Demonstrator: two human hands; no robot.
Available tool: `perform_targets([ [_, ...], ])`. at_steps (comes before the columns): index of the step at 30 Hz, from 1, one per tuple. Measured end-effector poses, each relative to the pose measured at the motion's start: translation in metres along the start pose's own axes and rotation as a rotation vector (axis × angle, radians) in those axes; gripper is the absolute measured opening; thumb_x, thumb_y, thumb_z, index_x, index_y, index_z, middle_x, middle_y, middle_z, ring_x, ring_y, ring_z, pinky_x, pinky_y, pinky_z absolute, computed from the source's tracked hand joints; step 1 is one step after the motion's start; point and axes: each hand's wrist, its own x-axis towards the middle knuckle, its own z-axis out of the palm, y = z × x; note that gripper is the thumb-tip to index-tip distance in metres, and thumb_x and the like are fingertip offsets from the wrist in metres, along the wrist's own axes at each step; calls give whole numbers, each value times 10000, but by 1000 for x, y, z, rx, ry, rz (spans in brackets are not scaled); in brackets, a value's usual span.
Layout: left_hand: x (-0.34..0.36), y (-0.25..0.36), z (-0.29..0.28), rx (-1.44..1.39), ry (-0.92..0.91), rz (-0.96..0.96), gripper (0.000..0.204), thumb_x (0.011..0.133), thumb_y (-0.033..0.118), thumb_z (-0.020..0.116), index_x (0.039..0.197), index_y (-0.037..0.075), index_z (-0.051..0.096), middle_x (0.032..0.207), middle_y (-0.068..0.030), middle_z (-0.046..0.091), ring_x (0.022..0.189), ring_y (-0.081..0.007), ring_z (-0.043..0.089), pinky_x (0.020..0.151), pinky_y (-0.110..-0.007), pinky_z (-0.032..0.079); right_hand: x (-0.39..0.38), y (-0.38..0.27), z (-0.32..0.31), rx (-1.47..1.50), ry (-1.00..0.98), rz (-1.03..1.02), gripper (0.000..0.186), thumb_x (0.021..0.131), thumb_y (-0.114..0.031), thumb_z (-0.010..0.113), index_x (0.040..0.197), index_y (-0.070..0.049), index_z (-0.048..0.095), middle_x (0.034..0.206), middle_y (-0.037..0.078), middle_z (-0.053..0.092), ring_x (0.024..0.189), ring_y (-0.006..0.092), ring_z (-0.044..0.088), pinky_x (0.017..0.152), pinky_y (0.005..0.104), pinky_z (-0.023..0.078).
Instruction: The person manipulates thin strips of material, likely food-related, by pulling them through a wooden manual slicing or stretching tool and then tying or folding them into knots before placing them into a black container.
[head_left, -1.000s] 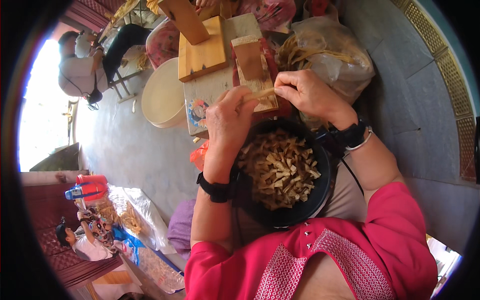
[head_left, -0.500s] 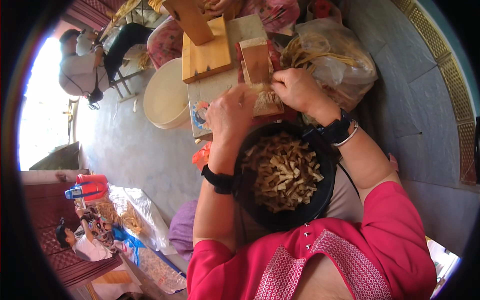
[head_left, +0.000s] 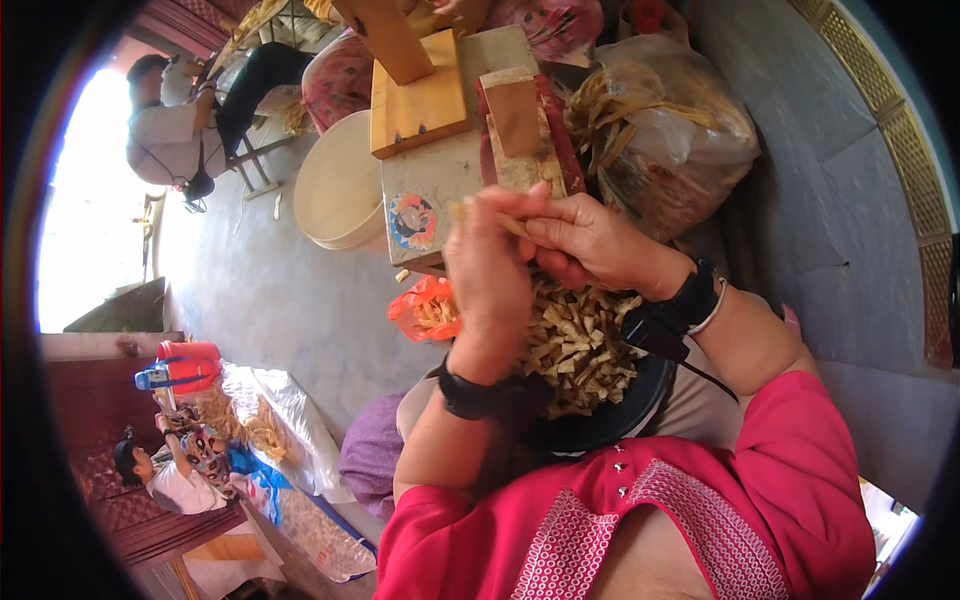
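Observation:
Above the bowl, my left hand [head_left: 485, 290] and my right hand [head_left: 592, 240] meet, both closed on a narrow tan strip [head_left: 511, 225]. The left hand is slightly blurred, and the fingers hide most of the strip. Beneath them a black bowl [head_left: 652, 398] rests on my lap, filled with short tan pieces [head_left: 580, 345], like cut dried plant strips. Just beyond my hands stands an upright wooden block [head_left: 516, 118] on a worn wooden base with red edging. That base sits on a grey bench [head_left: 425, 185].
A second wooden block stand [head_left: 425, 100] is farther along the bench. White tub [head_left: 340, 185] and orange bag of pieces [head_left: 427, 308] lie left. A clear plastic sack [head_left: 680, 130] of strips is at right. Other people [head_left: 175, 135] sit at left and across the bench.
Both hands have drawn back from the wooden block toward me and come together over the bowl, with the tan strip between them. The orange bag is more exposed.

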Motion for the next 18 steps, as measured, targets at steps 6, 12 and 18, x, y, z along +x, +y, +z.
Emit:
perform_targets([
  [6, 10, 42, -23, -281, -26, 173, 292, 976, 290, 372, 884, 51, 511, 626, 15, 443, 528, -95, 371, 490, -247, 309, -4, -6, 8, -703, -33, -381, 220, 938, -208, 484, 907, -21, 594, 566, -28, 465, 447, 43, 386, 413, 188, 296],
  [12, 5, 34, -24, 779, -55, 982, 326, 920, 236, 446, 990, -45, 596, 774, -81, 584, 657, -206, 541, 646, -309, 458, -13, -9, 17, 271, -151, -94, 205, 916, -184, 505, 967, -1, 583, 650, 33, 524, 561, 96, 518, 507, 254, 423],
  [18, -17, 13, -5, 1036, -261, 685, 326, 806, 88, 508, 1100, -21, 598, 1199, -257, 527, 1085, -351, 554, 912, -357, 435, -11, 3, 21, -538, 279, -467, 219, 890, -165, 538, 1008, 19, 558, 823, 93, 609, 757, 119, 562, 657, 276, 463],
])
